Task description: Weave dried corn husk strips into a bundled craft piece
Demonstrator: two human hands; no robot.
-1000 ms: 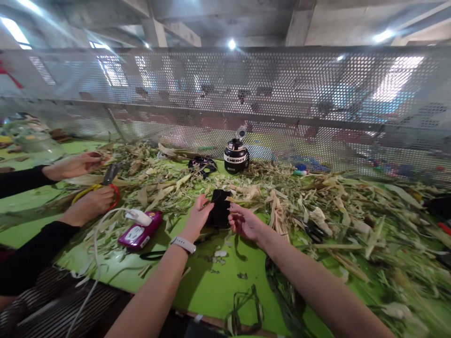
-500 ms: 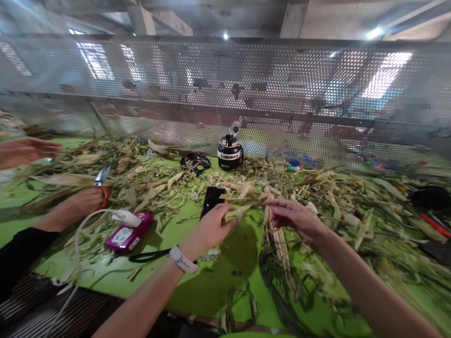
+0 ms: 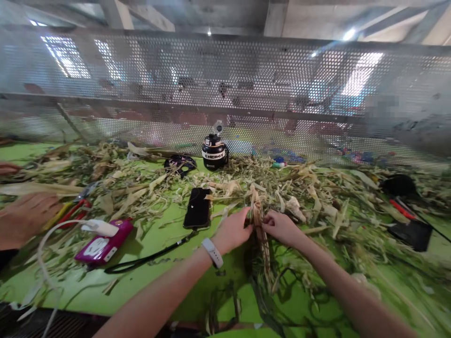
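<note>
A bundle of dried corn husks [image 3: 259,223] stands out on the green tabletop in front of me, its strands trailing toward the near edge. On its left side, my left hand [image 3: 235,231] is closed with thumb and fingers pinched against the husks. From the right, my right hand [image 3: 282,228] pinches the same bundle with curled fingers. The fingertips are partly hidden by the husks. Left of my left hand lies a black phone [image 3: 196,209], with a dark wrist strap [image 3: 151,256] running from it.
Loose husks [image 3: 338,206] cover much of the green table [image 3: 141,286]. A purple device [image 3: 120,234] with a white plug and cord lies left. Beyond it are red-handled scissors [image 3: 75,211] and another person's hand [image 3: 30,216]. A black bottle [image 3: 214,155] stands before a perforated metal screen [image 3: 246,70].
Both my hands have moved in onto the husk bundle; the right hand, open before, now pinches it. The phone is uncovered. The other person's hands and scissors shifted, and my view turned right.
</note>
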